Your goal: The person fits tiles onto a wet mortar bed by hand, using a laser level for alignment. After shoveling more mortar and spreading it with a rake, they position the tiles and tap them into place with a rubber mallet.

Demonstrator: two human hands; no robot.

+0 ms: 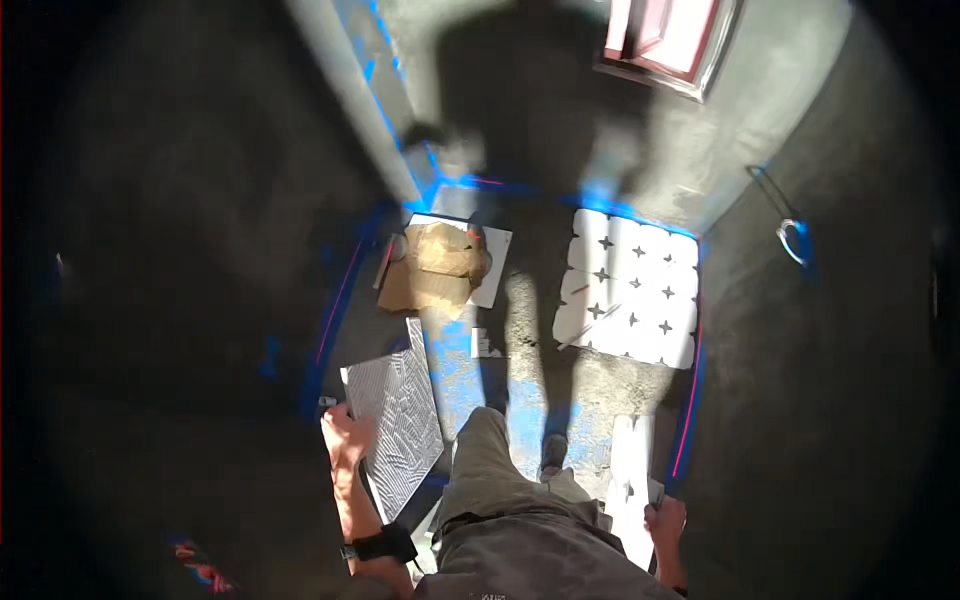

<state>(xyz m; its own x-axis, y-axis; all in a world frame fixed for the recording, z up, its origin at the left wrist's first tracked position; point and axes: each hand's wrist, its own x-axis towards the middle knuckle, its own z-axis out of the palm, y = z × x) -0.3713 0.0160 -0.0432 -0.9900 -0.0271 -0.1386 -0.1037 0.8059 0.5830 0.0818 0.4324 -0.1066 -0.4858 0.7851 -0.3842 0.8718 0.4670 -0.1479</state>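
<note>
My left hand (348,438) is closed on the left edge of a grey-white tile (400,430) whose face is covered in ridged, combed lines. That tile is tilted beside my left leg. A dark band sits on my left wrist. At the lower right, my right hand (667,518) is closed at the edge of a long white tile (628,470) with a dark mark on it. Its fingertips are partly hidden. Farther off on the right, white tiles with dark star shapes (636,285) lie on the floor against the far wall.
Crumpled brown paper (440,250) lies over a white board (498,262) at the far left. A small white piece (485,343) rests on the rough, blue-stained floor (530,385). A window (665,40) is in the far wall, and a cable loop (793,240) hangs on the right wall.
</note>
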